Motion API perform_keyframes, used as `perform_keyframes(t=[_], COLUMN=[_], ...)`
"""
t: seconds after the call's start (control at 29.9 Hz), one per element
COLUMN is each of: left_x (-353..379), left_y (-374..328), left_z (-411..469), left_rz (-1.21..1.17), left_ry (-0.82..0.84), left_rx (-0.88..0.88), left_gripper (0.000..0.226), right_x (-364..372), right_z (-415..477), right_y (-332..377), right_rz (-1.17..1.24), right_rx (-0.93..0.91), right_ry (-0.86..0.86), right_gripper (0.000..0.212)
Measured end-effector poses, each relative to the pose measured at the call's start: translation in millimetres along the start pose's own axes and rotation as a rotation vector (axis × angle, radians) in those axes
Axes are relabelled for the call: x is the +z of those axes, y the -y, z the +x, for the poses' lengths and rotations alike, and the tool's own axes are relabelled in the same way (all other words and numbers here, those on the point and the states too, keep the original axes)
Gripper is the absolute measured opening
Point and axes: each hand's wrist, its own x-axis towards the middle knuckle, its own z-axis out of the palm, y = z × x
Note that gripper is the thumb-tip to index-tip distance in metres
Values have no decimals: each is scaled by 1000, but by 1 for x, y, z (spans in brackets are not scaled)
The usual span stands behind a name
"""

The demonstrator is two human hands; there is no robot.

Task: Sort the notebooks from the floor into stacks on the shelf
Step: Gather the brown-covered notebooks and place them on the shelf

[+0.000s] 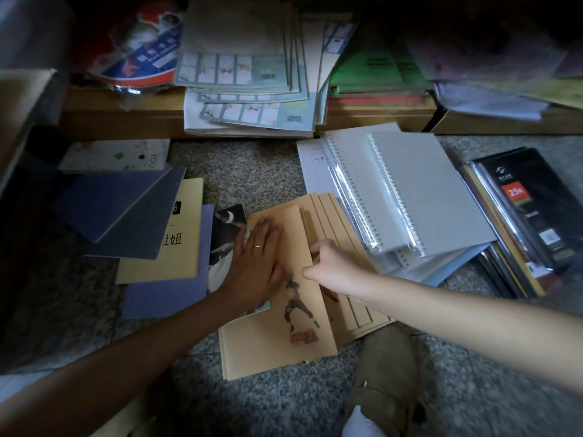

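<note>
Kraft notebooks (pixel 271 351) lie fanned on the floor (pixel 252 171), none yet on the shelf (pixel 126 119) beyond the kraft pile. Left hand (pixel 257 263) is flat on the top cover, fingers straight and pressing. Right hand (pixel 329 263) has its fingers curled over that cover's right edge, pinching it.

Risk: the pile is splayed, so a one-edge lift probably peels off only the top copies and the rest slide. Wrapped spiral notebooks (pixel 416 197), just right of the kraft pile, could get dragged.

Shelf contents: pale exercise books (pixel 239 70) straight beyond the kraft pile, overhanging the edge, and green notebooks (pixel 372 67) beyond and right. A bump could tip the overhang.
</note>
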Motion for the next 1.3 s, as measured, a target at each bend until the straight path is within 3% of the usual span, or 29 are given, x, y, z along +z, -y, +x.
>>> perform_keyframes(t=[0.1,0.33,0.43,0.54,0.77,0.84,0.87,0.94,1.0,1.07,1.17,1.3], left_x=[-1,-5,-10,-16,-14,-19,-30,-61,-87,-104,-128,-156], left_y=[0,-2,6,20,19,11,3,-20,-34,-43,-59,-77], left_z=[-1,-1,-13,-28,-49,-46,-38,-16,5,20,34,42], left_rz=[-58,-115,-89,-64,-47,-249,-492,-973,-1248,-1371,-1425,-1448], left_ry=[-28,-36,-14,59,123,8,-45,-100,-204,-277,-276,-258], left_rx=[-20,-37,-14,-50,-150,-174,-201,-271,-370,-428,-376,-327], left_gripper=[58,54,60,67,78,84,79,59,32,31,32,28], right_x=[1,11,22,17,-71,-88,-93,-100,-107,-116,-133,-152], right_z=[1,-5,-12,-14,-19,-27,-29,-30,-29,-26,-22,-22], right_y=[-3,-17,-22,-19,-20,-19,-18,-15,-8,0,14,26], right_rz=[-2,-114,-46,199,316,426,489,602,702,813,930,895], right_rx=[-59,-154,-173,-225,-442,-500,-529,-580,-627,-649,-640,-705], right_ry=[-17,140,134,82,-46,-27,-35,-76,-164,-236,-317,-418], right_gripper=[58,85,76,61,43,42,41,40,40,40,39,43])
